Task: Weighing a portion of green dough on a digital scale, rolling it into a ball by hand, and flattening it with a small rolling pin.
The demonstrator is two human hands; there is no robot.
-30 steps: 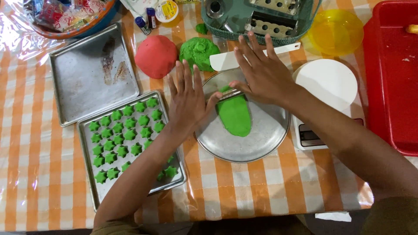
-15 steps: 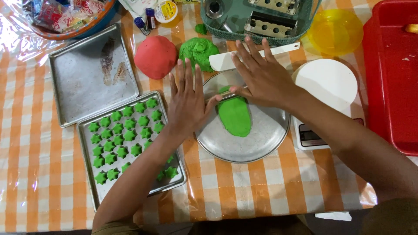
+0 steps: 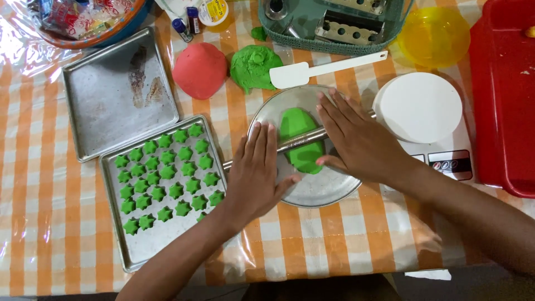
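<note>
Both hands lie flat, palms down, on a thin metal rod [image 3: 301, 139] that runs across a round metal plate [image 3: 329, 189]. The left hand [image 3: 256, 175] covers the rod's left part, its fingers straight and pressed close together, thumb out to the right toward the dough. The right hand [image 3: 356, 142] covers the right part, fingers straight and slightly spread, thumb tucked low beside the dough. Neither hand grips; the rod sits under the palms and fingers.

Between the hands, under the rod, a flattened oval of green dough [image 3: 301, 139] lies on the plate, reaching from near the upper rim down past the rod.

Left of the plate sits a tray [image 3: 167, 245] with rows of small green stars [image 3: 167, 178]; the left forearm crosses its lower right corner. Above it lies a bare tray [image 3: 120, 95] with some smears. Near the plate's upper left are a red ball [image 3: 199, 69] and a green lump [image 3: 256, 67], just beside each other. A white spatula [image 3: 312, 69] lies above the plate, its blade touching the lump. Right of the plate stands a white scale [image 3: 423, 111], then a red bin [image 3: 501, 95]. A yellow bowl [image 3: 434, 33] and a green basket [image 3: 334, 28] sit at the top. All rest on an orange checked cloth [image 3: 33, 184]
</note>
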